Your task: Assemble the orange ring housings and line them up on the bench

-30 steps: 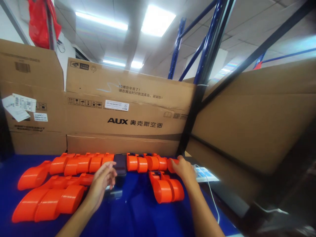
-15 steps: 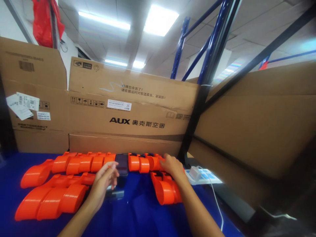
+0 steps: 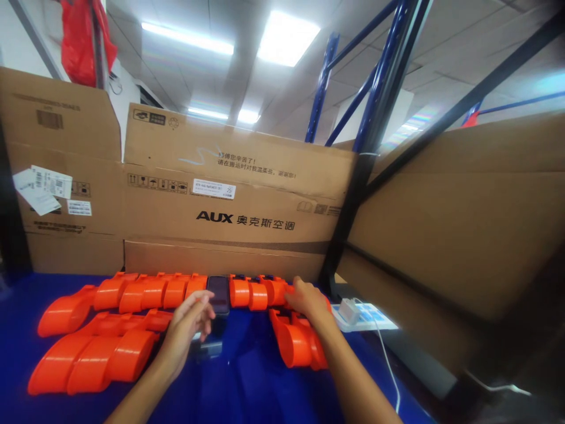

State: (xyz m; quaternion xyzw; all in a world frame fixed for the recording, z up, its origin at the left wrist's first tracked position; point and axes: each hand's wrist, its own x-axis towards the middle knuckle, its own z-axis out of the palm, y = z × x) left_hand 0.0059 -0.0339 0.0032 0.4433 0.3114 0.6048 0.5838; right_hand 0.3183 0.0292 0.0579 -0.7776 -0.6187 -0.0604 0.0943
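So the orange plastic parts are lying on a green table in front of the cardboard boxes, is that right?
Not quite. The head view shows the table is blue, not green. The orange plastic parts do lie on it in front of the cardboard boxes.

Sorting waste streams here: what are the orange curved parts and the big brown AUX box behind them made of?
The orange curved parts look like moulded plastic: uniform colour, smooth, soft glossy highlights. The big brown AUX box looks like corrugated cardboard: matte, printed, with creased flaps.
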